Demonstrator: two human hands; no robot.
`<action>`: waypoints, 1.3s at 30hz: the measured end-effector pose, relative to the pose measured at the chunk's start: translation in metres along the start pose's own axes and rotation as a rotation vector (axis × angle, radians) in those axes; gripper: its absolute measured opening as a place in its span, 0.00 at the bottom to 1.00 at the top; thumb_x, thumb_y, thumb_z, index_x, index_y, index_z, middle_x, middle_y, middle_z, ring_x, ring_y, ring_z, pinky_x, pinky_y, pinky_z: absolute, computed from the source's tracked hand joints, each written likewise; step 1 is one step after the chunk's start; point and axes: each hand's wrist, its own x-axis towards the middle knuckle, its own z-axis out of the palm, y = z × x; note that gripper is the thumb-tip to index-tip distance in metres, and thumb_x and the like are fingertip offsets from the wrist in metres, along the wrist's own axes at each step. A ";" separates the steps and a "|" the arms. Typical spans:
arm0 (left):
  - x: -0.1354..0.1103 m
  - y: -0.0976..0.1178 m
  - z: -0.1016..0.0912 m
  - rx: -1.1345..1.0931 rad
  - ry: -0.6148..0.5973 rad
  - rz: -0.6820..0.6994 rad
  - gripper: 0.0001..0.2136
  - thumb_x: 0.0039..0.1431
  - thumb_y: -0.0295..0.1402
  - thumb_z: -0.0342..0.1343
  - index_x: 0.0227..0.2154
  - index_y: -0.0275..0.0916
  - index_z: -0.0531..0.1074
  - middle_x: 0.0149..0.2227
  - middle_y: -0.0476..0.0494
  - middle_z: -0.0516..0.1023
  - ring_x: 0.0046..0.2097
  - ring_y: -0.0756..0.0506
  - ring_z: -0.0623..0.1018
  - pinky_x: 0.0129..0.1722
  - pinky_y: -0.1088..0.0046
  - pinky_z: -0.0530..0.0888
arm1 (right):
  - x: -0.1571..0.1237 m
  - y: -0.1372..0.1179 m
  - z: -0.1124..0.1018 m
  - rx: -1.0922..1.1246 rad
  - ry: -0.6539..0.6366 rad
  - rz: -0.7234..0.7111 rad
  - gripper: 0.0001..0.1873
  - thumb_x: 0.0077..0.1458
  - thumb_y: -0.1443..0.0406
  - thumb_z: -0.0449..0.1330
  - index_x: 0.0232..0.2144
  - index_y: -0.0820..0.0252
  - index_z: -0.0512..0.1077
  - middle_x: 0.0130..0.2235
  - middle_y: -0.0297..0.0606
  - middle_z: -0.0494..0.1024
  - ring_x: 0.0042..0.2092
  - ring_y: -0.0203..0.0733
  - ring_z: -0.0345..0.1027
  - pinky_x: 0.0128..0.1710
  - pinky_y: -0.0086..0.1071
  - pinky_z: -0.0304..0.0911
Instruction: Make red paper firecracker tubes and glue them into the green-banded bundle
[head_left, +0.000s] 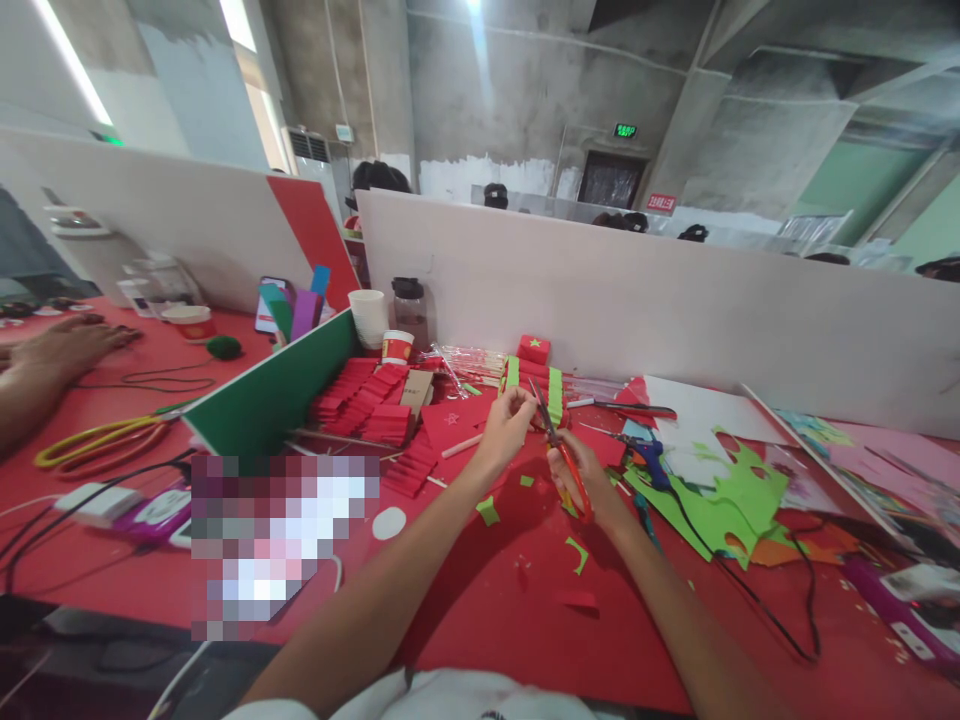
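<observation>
My right hand (589, 478) is closed round the red handles of a pair of scissors (556, 440), whose blades point up and away towards my left hand. My left hand (508, 425) pinches a small piece that I cannot make out, right at the blade tips. Both hands hover above the red table (480, 590). Small green paper scraps (488, 510) lie on the table below them. A red block with green strips (534, 372) stands just behind the hands.
Stacks of folded red paper (367, 405) lie to the left, beside a green board (270, 395). Cut green sheets (731, 490) and a black cable (750, 600) lie on the right. Another person's hand (71, 345) rests at far left near yellow scissors (101, 440). White partitions (675, 300) stand behind.
</observation>
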 end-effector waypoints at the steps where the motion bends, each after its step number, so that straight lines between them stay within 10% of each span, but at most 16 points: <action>1: 0.000 0.000 0.000 -0.001 -0.001 0.000 0.05 0.53 0.33 0.54 0.28 0.39 0.64 0.23 0.53 0.70 0.26 0.52 0.73 0.27 0.78 0.69 | 0.000 0.000 0.000 0.004 -0.001 0.000 0.21 0.58 0.48 0.58 0.46 0.56 0.67 0.24 0.27 0.60 0.23 0.32 0.54 0.20 0.26 0.53; 39: 0.000 0.000 -0.001 0.033 -0.032 0.002 0.08 0.55 0.37 0.55 0.28 0.39 0.64 0.23 0.53 0.70 0.26 0.52 0.73 0.29 0.77 0.69 | 0.000 -0.005 0.003 -0.017 0.023 -0.038 0.19 0.59 0.49 0.57 0.43 0.56 0.68 0.25 0.29 0.65 0.23 0.33 0.57 0.21 0.26 0.55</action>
